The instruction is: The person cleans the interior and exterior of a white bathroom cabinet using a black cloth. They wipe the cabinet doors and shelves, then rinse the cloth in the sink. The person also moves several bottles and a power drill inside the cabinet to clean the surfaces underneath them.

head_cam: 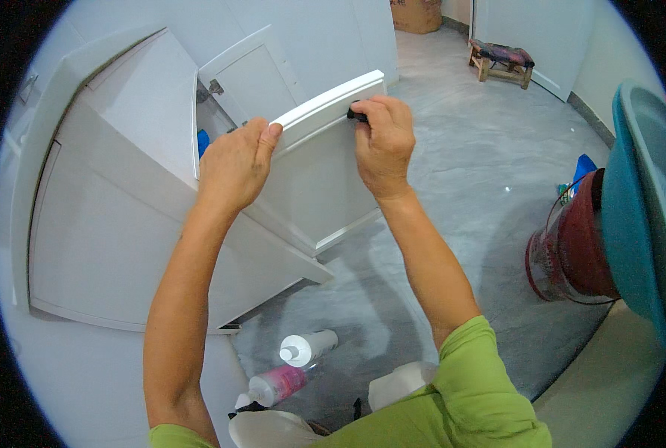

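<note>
A white framed cabinet door [324, 185] stands swung out from a white cabinet [114, 224]. My left hand [235, 165] grips the corner of this door on the cabinet side, its thumb resting along the upper edge. Close to the door's outer upper corner, my right hand [388, 147] pinches a small black object [357, 115] between thumb and fingers. That object lies against the door's frame; whether it is a sponge, a cloth or a fixed knob I cannot tell. Behind my left hand, a second cabinet door [254, 73] with metal hinges also hangs open, and something blue [203, 144] shows inside.
Two bottles, a white one [313, 344] and one with a pink label [279, 385], stand on the grey floor [456, 145] near my knees. To the right are a dark red bucket [582, 241] and teal basins [630, 224]. A low wooden stool [501, 61] stands farther back.
</note>
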The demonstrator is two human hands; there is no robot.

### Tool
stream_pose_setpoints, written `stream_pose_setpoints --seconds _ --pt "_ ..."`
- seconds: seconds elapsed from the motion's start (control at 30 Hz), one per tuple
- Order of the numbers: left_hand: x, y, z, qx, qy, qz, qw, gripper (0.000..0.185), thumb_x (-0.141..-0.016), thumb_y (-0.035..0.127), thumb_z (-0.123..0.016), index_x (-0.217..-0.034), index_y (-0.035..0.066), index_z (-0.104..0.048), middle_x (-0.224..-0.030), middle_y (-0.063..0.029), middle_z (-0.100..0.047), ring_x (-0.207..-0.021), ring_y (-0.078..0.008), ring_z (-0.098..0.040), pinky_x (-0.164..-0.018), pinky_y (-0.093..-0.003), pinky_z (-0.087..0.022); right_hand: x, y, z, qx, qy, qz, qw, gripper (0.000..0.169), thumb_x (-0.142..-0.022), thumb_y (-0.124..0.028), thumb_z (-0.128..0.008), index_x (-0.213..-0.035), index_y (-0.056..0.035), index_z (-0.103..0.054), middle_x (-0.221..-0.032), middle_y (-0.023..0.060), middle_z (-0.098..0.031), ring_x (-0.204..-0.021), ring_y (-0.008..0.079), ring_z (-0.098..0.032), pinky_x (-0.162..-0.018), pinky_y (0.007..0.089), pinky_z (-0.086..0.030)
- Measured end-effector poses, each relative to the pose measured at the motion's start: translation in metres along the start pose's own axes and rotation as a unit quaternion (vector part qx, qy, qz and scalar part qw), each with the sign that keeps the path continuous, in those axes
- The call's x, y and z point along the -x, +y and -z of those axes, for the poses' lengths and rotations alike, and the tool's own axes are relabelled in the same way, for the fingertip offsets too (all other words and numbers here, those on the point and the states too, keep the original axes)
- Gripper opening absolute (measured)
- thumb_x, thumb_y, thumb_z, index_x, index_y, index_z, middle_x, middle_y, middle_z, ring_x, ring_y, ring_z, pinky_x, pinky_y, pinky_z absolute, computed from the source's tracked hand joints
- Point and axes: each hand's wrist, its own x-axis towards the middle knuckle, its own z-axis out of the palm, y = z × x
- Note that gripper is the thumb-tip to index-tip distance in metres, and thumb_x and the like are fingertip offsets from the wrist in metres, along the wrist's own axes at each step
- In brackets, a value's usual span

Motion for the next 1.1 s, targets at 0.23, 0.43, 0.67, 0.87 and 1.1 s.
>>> stream_pose_setpoints --seconds 0.23,0.43,0.67,0.87,1.1 --pt "0.000 -0.002 -0.006 0.024 0.022 0.024 0.999 0.045 -0.096 0.043 -0.033 -0.091 0.007 -0.060 -0.072 -0.0172 -0.060 -0.071 -0.0381 -0.059 -0.063 -0.0467 -0.042 0.011 -0.063 -0.028 -0.107 -0.094 0.056 0.988 0.005 -0.077 -0.008 -0.056 -0.079 -0.0035 -0.055 -0.077 0.0114 -0.053 -0.079 0.0284 -0.055 -0.067 0.0389 -0.043" --pt "0.000 0.003 -0.006 -0.005 0.036 0.032 0.999 0.043 -0.096 0.043 -0.033 -0.095 0.011 -0.062 -0.074 -0.0161 -0.062 -0.072 -0.0375 -0.059 -0.064 -0.0462 -0.043 -0.006 -0.006 -0.003 -0.008 -0.078 -0.074 0.994 0.013 -0.072 -0.004 -0.062 -0.085 -0.0046 -0.060 -0.081 0.0115 -0.059 -0.075 0.0291 -0.059 -0.066 0.0371 -0.048" --pt "-0.001 0.009 -0.007 -0.035 0.015 0.072 0.997 0.044 -0.096 0.044 -0.034 -0.095 0.011 -0.062 -0.074 -0.0159 -0.063 -0.072 -0.0365 -0.060 -0.063 -0.0467 -0.044 -0.001 -0.023 -0.009 -0.089 -0.115 -0.086 0.986 0.015 -0.072 -0.002 -0.062 -0.086 -0.0037 -0.056 -0.079 0.0131 -0.054 -0.076 0.0316 -0.056 -0.068 0.0411 -0.045" --pt "0.001 0.001 -0.011 -0.033 0.073 0.025 0.996 0.045 -0.096 0.044 -0.033 -0.095 0.011 -0.063 -0.073 -0.0152 -0.063 -0.070 -0.0346 -0.061 -0.061 -0.0462 -0.044 -0.008 -0.004 -0.007 -0.092 -0.071 -0.219 0.969 0.014 -0.072 -0.005 -0.062 -0.084 -0.0017 -0.057 -0.079 0.0138 -0.058 -0.073 0.0303 -0.059 -0.065 0.0385 -0.047" --pt "0.003 0.007 -0.011 -0.048 0.057 0.060 0.995 0.047 -0.096 0.047 -0.032 -0.094 0.011 -0.063 -0.074 -0.0147 -0.063 -0.070 -0.0342 -0.061 -0.061 -0.0457 -0.045 -0.021 0.015 0.014 -0.176 -0.068 -0.415 0.890 0.020 -0.071 -0.010 -0.066 -0.086 0.0005 -0.059 -0.075 0.0155 -0.063 -0.068 0.0257 -0.061 -0.067 0.0351 -0.049"
